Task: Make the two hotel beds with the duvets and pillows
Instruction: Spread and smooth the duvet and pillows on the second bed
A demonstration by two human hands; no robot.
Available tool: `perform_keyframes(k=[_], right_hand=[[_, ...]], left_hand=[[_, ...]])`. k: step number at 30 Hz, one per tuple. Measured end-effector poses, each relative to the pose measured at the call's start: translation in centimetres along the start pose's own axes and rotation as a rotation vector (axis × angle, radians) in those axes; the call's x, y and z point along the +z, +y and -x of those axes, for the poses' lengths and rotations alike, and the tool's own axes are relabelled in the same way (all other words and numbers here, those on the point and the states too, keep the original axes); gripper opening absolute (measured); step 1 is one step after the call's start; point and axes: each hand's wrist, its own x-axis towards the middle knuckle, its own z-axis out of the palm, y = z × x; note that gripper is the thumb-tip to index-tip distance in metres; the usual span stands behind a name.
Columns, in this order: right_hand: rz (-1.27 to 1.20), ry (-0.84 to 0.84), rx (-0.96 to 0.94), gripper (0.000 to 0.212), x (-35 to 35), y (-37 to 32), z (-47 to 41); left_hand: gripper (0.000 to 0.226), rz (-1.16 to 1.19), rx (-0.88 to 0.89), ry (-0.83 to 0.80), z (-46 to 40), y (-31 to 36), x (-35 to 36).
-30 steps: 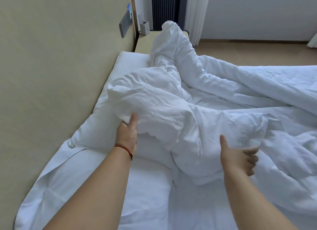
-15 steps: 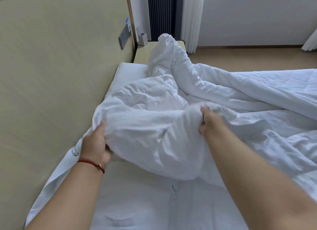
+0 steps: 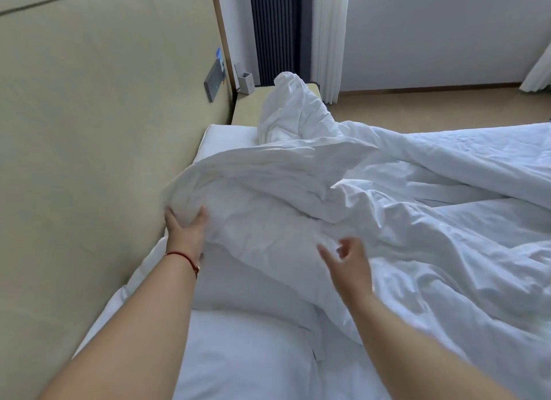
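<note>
Duvet [image 3: 313, 208], white and rumpled, lies heaped across the bed, its near corner bunched up against the padded headboard [image 3: 89, 131]. The left hand [image 3: 186, 231], a red string at its wrist, grips that bunched corner with thumb and fingers spread around the fabric. The right hand [image 3: 347, 261] hangs just above the duvet, fingers loosely parted and holding nothing; it is blurred. Under the raised corner a white pillow [image 3: 238, 280] lies beside the headboard, and another pillow [image 3: 226, 137] shows farther along it. Beyond that pillow stands a bedside table [image 3: 250, 104], with a fold of the duvet heaped up in front of it and a small grey holder [image 3: 245, 83] at its back.
</note>
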Motion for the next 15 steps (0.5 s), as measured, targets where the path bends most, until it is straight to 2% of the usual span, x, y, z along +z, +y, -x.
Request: perform_keyframes(k=[2, 3, 4, 5, 7, 8, 10, 15], right_hand=[[0.279, -0.222, -0.050, 0.082, 2.8, 3.0, 1.0], [0.417, -0.277, -0.070, 0.088, 3.9, 4.0, 0.9], [0.524, -0.302, -0.080, 0.084, 4.6, 4.5, 0.7], [0.582, -0.285, -0.080, 0.069, 5.1, 4.7, 0.3], [0.507, -0.249, -0.057, 0.027, 5.2, 4.4, 0.2], [0.438, -0.247, -0.052, 0.018, 4.8, 4.3, 0.3], [0.359, -0.251, -0.100, 0.020, 3.2, 4.1, 0.7], [0.223, -0.138, -0.297, 0.042, -1.7, 1.2, 4.2]], left_hand=[[0.079, 0.156, 0.008, -0.011, -0.9, -0.6, 1.2], [0.064, 0.191, 0.047, 0.021, -1.1, -0.7, 1.6], [0.046, 0.149, 0.087, 0.078, -1.2, -0.7, 1.8], [0.031, 0.104, 0.119, 0.124, -1.4, -0.7, 1.8], [0.018, 0.185, 0.143, 0.141, -1.1, -1.0, 1.3], [0.016, 0.246, 0.151, 0.134, -0.9, -1.1, 0.9], [0.016, 0.296, 0.158, 0.134, 0.1, -1.2, -0.4], [0.021, 0.293, 0.202, 0.219, 4.3, 0.3, -4.5]])
